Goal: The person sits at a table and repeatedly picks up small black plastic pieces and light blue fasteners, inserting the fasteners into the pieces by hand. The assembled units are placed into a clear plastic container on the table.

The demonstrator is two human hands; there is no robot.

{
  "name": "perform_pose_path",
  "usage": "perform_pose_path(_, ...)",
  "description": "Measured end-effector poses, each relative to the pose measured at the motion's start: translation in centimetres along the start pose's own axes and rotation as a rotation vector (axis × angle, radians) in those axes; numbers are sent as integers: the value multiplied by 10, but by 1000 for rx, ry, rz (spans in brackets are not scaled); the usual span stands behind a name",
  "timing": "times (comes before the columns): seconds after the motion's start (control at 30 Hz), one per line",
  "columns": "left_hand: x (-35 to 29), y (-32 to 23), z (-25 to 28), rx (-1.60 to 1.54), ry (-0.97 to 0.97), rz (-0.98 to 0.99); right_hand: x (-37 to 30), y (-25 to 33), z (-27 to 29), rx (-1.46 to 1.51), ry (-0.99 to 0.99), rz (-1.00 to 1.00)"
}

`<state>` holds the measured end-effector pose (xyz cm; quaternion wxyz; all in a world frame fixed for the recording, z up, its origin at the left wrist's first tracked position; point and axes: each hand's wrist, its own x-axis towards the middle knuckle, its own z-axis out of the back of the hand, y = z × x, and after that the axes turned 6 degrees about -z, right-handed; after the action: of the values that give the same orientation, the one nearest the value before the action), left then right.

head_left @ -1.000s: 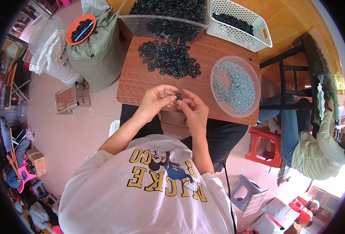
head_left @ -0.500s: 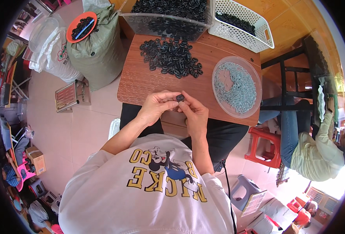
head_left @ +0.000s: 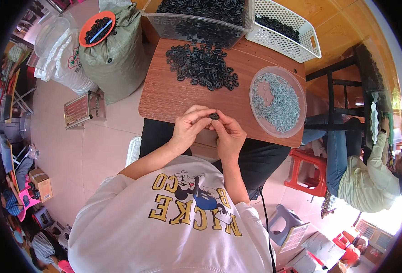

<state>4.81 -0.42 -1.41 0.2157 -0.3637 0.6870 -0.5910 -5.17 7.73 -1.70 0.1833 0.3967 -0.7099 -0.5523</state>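
Note:
Between the fingertips of both hands, just over the table's near edge, is a small black oval plastic part (head_left: 214,116). My left hand (head_left: 189,126) pinches it from the left, and my right hand (head_left: 229,136) pinches it from the right. Fingers partly cover the part, so its details are hard to make out. Beyond my hands, a loose pile of similar black oval parts (head_left: 201,66) lies on the brown wooden table (head_left: 164,98). To the right of my hands stands a round clear tub (head_left: 304,111) holding many small silvery screws or pins (head_left: 280,102).
A clear bin (head_left: 196,19) of black parts and a white perforated basket (head_left: 303,52) stand at the table's far side. At left, a red bowl (head_left: 83,36) rests on a green sack (head_left: 119,68). A red stool (head_left: 308,173) and another person (head_left: 367,182) are at right.
The black part has turned a little between my fingertips and now shows a narrower face. Both hands have shifted slightly right in view, as has the table.

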Motion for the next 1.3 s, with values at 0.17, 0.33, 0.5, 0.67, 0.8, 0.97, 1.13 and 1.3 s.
perform_pose_path(0.17, -3, 1, -3, 104, -19, -36, -4, 2, -2, -28, -36, 9)
perform_pose_path(0.33, -1, 12, -3, -95, -52, -43, 30, 42, 8, -257, 98, -86)
perform_pose_path(0.5, 6, 13, 18, -60, -183, 26, 109, 149, 12, -325, -27, 364)
perform_pose_path(0.67, 2, 27, 40, -144, -255, 7, 192, 187, 45, -493, -212, 421)
perform_pose_path(0.8, -3, 28, 49, -335, -353, 30, 124, 129, -16, -543, 98, 215)
perform_pose_path(0.97, 3, 23, 54, -479, -349, 118, 98, 11, -47, -1002, 142, 600)
perform_pose_path(1.13, 7, 20, 61, -601, -381, 146, 96, 1, -53, -1270, 41, 766)
perform_pose_path(1.3, 7, 23, 63, -624, -377, 152, 90, 7, -52, -1368, 123, 761)
